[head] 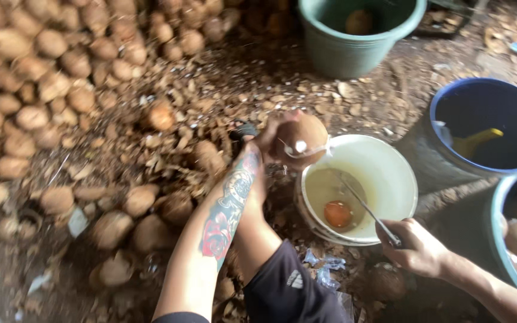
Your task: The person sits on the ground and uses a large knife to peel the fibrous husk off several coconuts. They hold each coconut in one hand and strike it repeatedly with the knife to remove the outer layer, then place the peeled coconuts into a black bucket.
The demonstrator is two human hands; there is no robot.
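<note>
Head view, looked down on a wide heap of brown husked coconuts (31,90), rough and fibrous, banked far left. Lay over a dirt floor (222,84) littered with dry husk chips and shell flakes. Stood far right as a dark barrel with a blue rim (432,113), a yellow scoop (477,142) floating inside. Sat far centre as a green plastic bucket (342,51), smooth-walled, something round and brown within. Rested near centre as a white bucket (399,179), glossy, holding cloudy liquid and a small orange ball (337,213). Showed at the near right edge as a blue tub (501,209) of pale, shelled, wet-looking nuts.

Gripped one coconut (306,136) with the left hand (268,136), fingers wrapped round its left side. Kept it tilted over the white bucket's far-left rim, with a thin stream seeming to run from it. Closed the right hand (417,245) round the handle of a thin metal blade (366,206), tip slanted down into the bucket.

Judged best done with the nut kept squarely above the bucket mouth, so nothing spilt on the floor. Also with a firm wrap on the round, hairy shell and the blade well apart from the holding fingers.
</note>
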